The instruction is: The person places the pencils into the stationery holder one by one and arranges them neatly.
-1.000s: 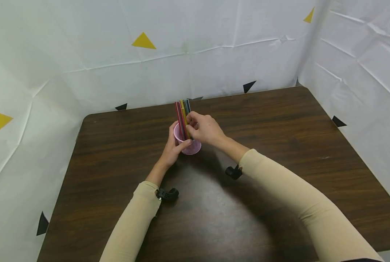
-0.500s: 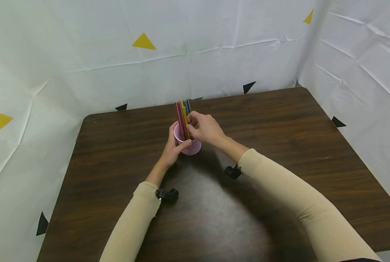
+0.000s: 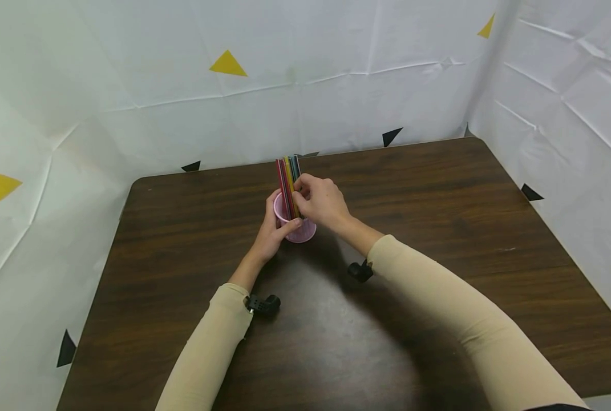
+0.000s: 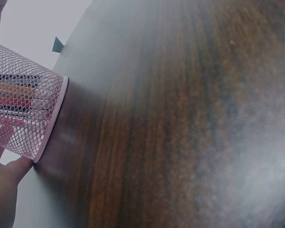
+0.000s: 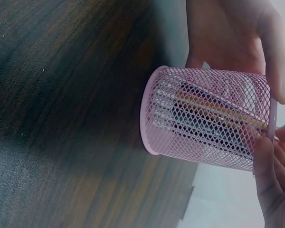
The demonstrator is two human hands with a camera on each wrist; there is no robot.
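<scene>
On the table's [image 3: 182,240] far middle, left hand [image 3: 270,231] grips the pink mesh cup [image 3: 299,230]; right hand [image 3: 322,201] pinches the colored pencils [image 3: 287,178]. Steadying the cup should prevent tipping.

Cup: a small pink wire-mesh cylindrical cup [image 3: 301,230] is standing upright on its flat base, toward the far middle of the tabletop, its open rim facing up and its mesh walls letting the contents show through.
Pencils: a tight bundle of long, thin coloured pencils [image 3: 288,177], red, yellow, green and dark ones, is standing nearly upright inside the cup, sticking well above its rim and leaning slightly toward the far wall.
</scene>
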